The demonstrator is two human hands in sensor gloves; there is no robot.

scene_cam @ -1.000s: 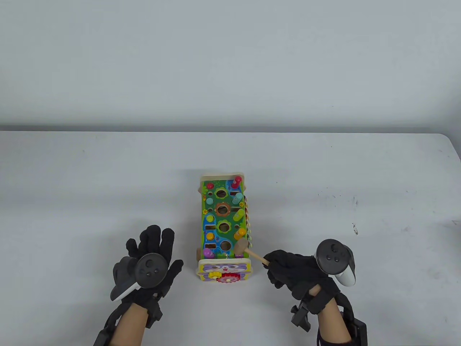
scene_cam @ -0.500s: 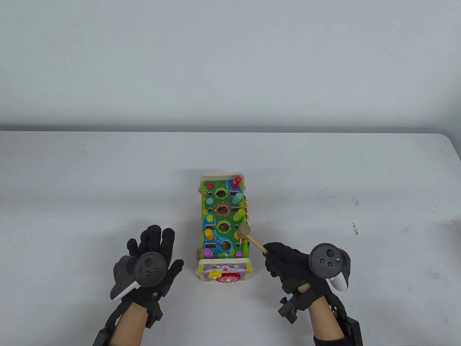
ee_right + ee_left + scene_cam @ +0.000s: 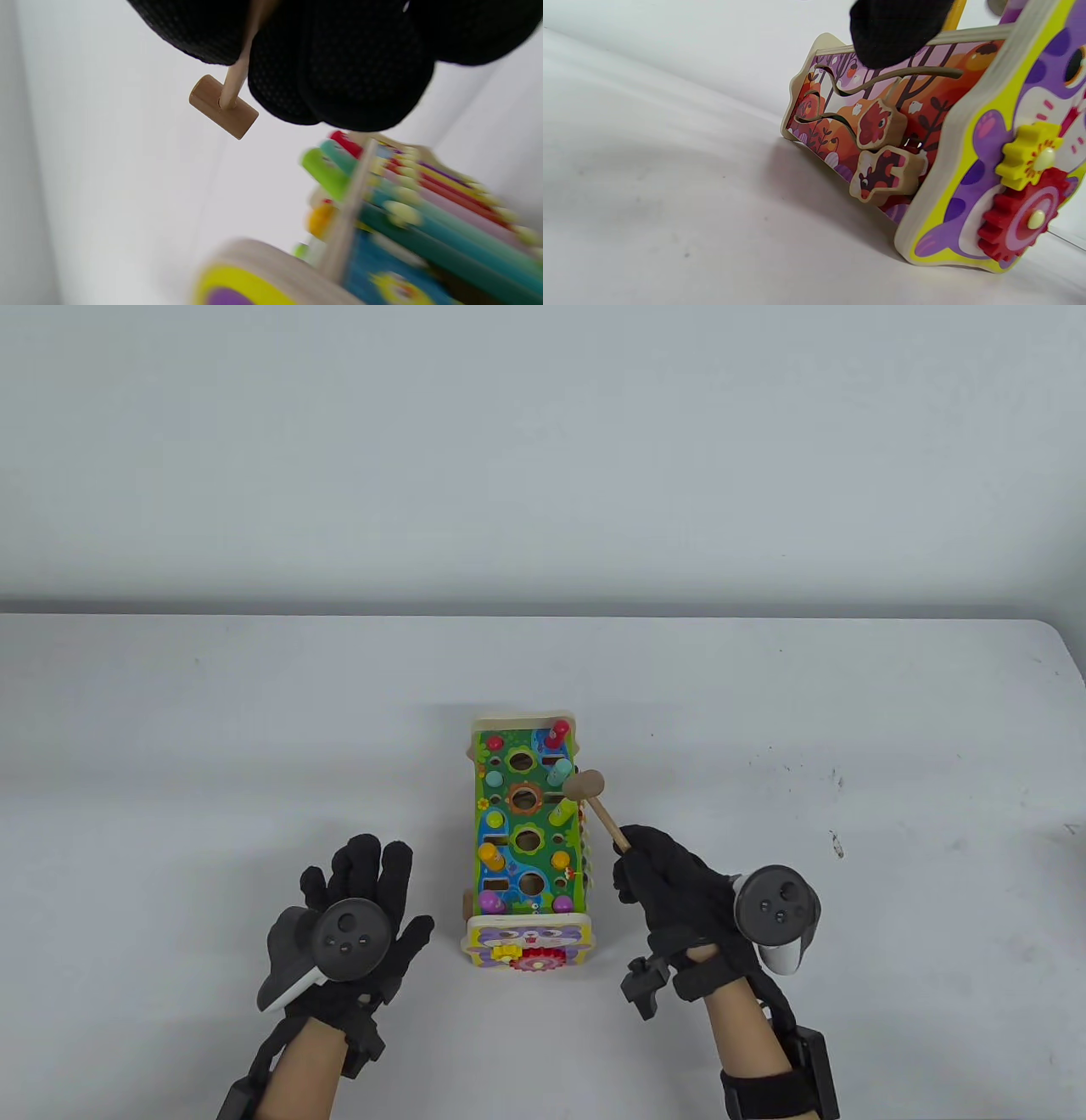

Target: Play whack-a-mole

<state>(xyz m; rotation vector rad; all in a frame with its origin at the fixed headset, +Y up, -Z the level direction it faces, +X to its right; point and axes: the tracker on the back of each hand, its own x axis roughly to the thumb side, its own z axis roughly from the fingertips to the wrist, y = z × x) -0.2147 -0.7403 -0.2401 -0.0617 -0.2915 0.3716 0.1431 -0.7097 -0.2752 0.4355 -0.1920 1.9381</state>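
A colourful wooden whack-a-mole toy point(image 3: 526, 831) stands mid-table, with coloured pegs along both long sides of its green top. My right hand point(image 3: 657, 874) grips the handle of a small wooden hammer point(image 3: 585, 787). The hammer head hangs above the toy's right edge, near the green peg point(image 3: 560, 813). In the right wrist view the hammer point(image 3: 223, 106) sticks out from my gloved fingers point(image 3: 339, 72), above the blurred toy point(image 3: 382, 212). My left hand point(image 3: 356, 899) lies flat on the table left of the toy, fingers spread, holding nothing. The left wrist view shows the toy's side panel point(image 3: 882, 140) and gear end point(image 3: 1022, 203).
The white table point(image 3: 212, 729) stretches all round the toy. Its right edge point(image 3: 1071, 661) curves away at the far right. Small dark marks point(image 3: 836, 844) dot the surface to the right of my right hand.
My right hand has moved away from me and lifted the hammer from the near right pegs to above the toy's mid right edge. An orange peg on the left row has risen. The left hand stayed.
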